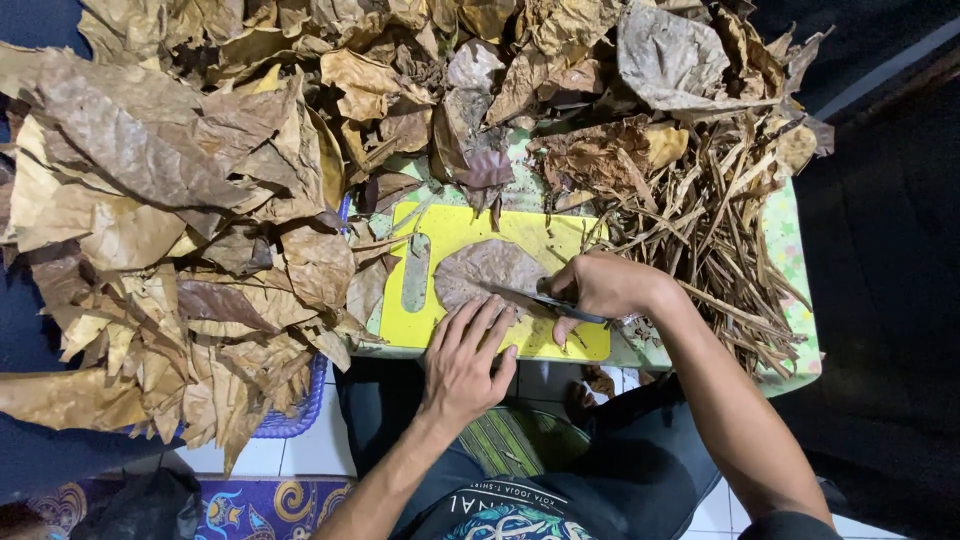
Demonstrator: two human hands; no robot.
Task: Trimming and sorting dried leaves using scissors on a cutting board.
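A dry brown leaf [487, 272] lies on the yellow cutting board [450, 228]. The left hand [465, 362] presses it with flat, spread fingers; the right hand [598, 287] is closed around a knife [548, 302]. A blue basket [300, 405] holds dry leaves [150, 180]. Stems [715, 235] lie on the green table [790, 265].

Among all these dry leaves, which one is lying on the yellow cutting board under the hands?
The rounded brown leaf lies flat, alone, on the yellow cutting board. The left hand presses its edge; the others are heaped around.

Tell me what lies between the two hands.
In the head view, a dry brown leaf on the yellow cutting board lies between left hand and right hand.
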